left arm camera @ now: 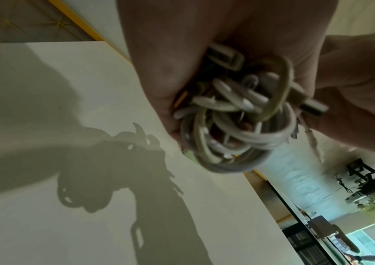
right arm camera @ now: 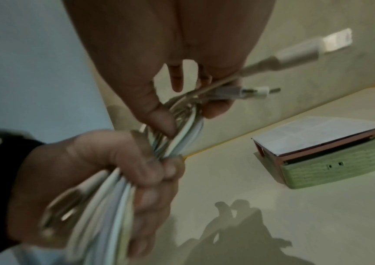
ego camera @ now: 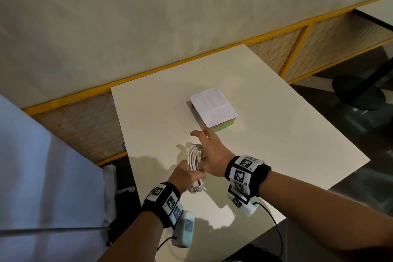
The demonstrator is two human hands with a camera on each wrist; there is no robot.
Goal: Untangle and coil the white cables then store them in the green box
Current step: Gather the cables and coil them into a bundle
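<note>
The white cables [ego camera: 195, 159] hang as one coiled bundle above the counter's [ego camera: 276, 134] near middle, long axis running toward the far edge. The left hand [ego camera: 187, 176] grips the bundle's near end; the right hand [ego camera: 212, 153] pinches its far loops by thumb and curled fingers. The green box [ego camera: 223, 126], lid covered by paper, sits just beyond the right hand, nearer it.

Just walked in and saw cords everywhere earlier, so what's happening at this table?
A person is bundling white cables. The left hand grips the coiled bundle above the white table, while the right hand pinches loose strands near the connectors. The green box sits farther back, lid closed, paper on top.
</note>
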